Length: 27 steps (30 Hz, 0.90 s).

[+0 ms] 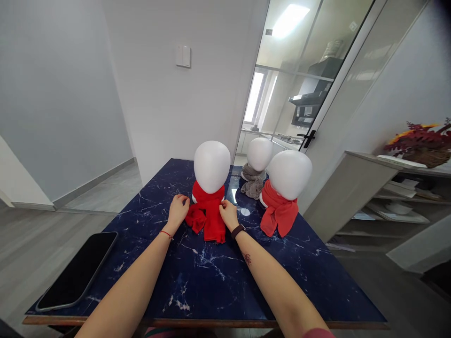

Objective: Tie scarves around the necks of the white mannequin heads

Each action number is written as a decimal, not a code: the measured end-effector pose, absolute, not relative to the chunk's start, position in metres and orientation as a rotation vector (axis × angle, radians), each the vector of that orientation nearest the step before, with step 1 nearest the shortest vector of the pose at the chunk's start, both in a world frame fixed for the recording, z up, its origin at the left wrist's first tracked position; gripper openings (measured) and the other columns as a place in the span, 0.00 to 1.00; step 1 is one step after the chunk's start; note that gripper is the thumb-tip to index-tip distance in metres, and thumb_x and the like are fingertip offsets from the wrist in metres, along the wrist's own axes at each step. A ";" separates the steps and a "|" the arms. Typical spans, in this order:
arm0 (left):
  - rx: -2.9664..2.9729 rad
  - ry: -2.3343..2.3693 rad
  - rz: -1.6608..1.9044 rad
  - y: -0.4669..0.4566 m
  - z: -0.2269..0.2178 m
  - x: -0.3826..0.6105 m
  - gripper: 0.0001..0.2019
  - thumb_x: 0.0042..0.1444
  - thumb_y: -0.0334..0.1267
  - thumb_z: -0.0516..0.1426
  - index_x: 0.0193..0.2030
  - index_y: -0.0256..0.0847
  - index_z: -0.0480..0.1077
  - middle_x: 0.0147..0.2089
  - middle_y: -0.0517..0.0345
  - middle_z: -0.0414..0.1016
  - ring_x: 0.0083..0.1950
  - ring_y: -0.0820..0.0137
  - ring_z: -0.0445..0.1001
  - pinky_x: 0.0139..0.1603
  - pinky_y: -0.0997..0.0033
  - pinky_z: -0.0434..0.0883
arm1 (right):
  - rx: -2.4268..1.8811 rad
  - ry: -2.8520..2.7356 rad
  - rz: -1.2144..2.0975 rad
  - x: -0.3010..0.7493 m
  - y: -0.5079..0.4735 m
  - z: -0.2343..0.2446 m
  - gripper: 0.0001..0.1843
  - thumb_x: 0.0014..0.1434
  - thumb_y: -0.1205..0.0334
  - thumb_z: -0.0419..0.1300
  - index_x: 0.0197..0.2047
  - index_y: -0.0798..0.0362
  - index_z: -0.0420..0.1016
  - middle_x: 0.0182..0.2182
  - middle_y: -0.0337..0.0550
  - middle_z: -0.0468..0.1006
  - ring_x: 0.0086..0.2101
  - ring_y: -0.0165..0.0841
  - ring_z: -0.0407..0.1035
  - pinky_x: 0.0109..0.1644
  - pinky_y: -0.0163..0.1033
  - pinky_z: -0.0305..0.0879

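Note:
A bright red scarf [213, 223] is wrapped round the neck of a white mannequin head [212, 165] on the table. Its two ends hang down in front onto the tabletop. My left hand [179, 209] pinches the scarf at its left edge, fingertips drawn together. On the other side my right hand [229, 214] has its fingers closed on the scarf's right edge, just below the neck. To the right, another white head [291, 173] wears a coral-red scarf [280, 211]. Behind it stands a third head [260, 154] with a grey scarf [252, 180].
The dark blue marble-patterned table [197, 291] has a smartphone [79, 270] lying at its left front corner. Beyond the table are a wall with a switch [183, 56] and a glass door [289, 70]. A shelf unit [373, 188] stands at right.

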<state>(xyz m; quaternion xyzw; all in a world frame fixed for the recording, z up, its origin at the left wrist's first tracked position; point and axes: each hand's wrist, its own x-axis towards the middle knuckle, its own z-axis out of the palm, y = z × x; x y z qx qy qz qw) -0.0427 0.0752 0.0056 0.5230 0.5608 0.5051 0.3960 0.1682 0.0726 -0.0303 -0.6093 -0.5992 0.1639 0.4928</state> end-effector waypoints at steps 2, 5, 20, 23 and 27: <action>1.378 1.466 1.384 0.080 -0.001 -0.046 0.06 0.47 0.33 0.56 0.31 0.39 0.73 0.49 0.48 0.73 0.59 0.58 0.65 0.57 0.62 0.63 | -1.470 -1.415 0.375 0.169 0.073 -0.030 0.08 0.52 0.66 0.51 0.33 0.53 0.71 0.30 0.45 0.77 0.33 0.36 0.70 0.39 0.37 0.62; 1.470 1.434 1.386 0.083 -0.012 -0.044 0.10 0.49 0.34 0.54 0.36 0.37 0.74 0.43 0.47 0.76 0.48 0.60 0.73 0.51 0.60 0.68 | -1.428 -1.400 0.350 0.171 0.074 -0.028 0.11 0.54 0.65 0.50 0.38 0.54 0.70 0.35 0.45 0.75 0.34 0.34 0.70 0.40 0.37 0.64; 2.182 1.214 1.185 0.068 -0.015 -0.020 0.19 0.53 0.25 0.49 0.50 0.40 0.70 0.52 0.49 0.68 0.52 0.66 0.69 0.55 0.64 0.66 | -1.243 -1.929 0.168 0.162 0.063 -0.025 0.26 0.49 0.76 0.51 0.52 0.50 0.67 0.54 0.47 0.61 0.48 0.35 0.65 0.51 0.40 0.64; 2.370 1.383 1.023 0.063 -0.011 -0.019 0.21 0.57 0.27 0.47 0.55 0.44 0.66 0.55 0.50 0.64 0.50 0.66 0.69 0.53 0.65 0.66 | -1.333 -1.954 0.121 0.160 0.061 -0.023 0.27 0.49 0.78 0.49 0.52 0.51 0.65 0.54 0.48 0.61 0.44 0.35 0.67 0.48 0.40 0.66; 2.412 1.639 0.853 0.058 -0.007 -0.020 0.16 0.56 0.29 0.49 0.49 0.45 0.69 0.49 0.49 0.66 0.49 0.63 0.69 0.50 0.62 0.65 | -1.456 -1.884 0.114 0.159 0.061 -0.024 0.26 0.47 0.79 0.47 0.49 0.53 0.62 0.48 0.48 0.64 0.40 0.34 0.67 0.43 0.39 0.65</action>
